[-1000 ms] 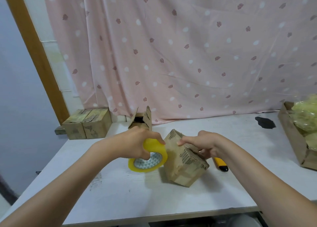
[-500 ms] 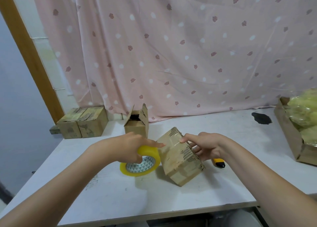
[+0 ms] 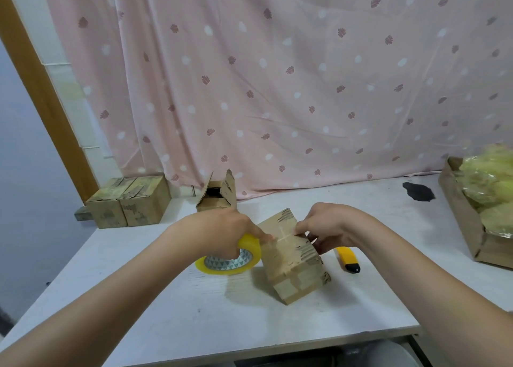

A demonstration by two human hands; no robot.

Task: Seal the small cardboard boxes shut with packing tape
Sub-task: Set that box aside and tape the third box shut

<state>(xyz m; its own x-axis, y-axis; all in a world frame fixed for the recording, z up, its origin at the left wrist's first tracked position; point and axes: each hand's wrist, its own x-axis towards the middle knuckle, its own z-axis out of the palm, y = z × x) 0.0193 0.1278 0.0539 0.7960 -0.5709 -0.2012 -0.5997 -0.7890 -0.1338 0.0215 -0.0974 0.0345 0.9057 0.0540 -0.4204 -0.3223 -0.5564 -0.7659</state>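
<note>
A small cardboard box (image 3: 291, 264) sits tilted on the white table (image 3: 194, 319), with clear tape across its closed top flaps. My left hand (image 3: 222, 227) grips a yellow roll of packing tape (image 3: 230, 258) against the box's left side, its index finger reaching onto the top. My right hand (image 3: 324, 227) holds the box's far right edge, its fingertips pressing the tape at the top seam.
An open-flapped small box (image 3: 218, 197) stands behind the hands. Two closed boxes (image 3: 130, 202) sit at the table's far left. A yellow utility knife (image 3: 348, 259) lies right of the box. A large carton (image 3: 460, 214) with yellowish bags stands at right. A pink curtain hangs behind.
The tape roll has come down lower beside the box. Both hands' fingertips have moved closer together on the box's top seam.
</note>
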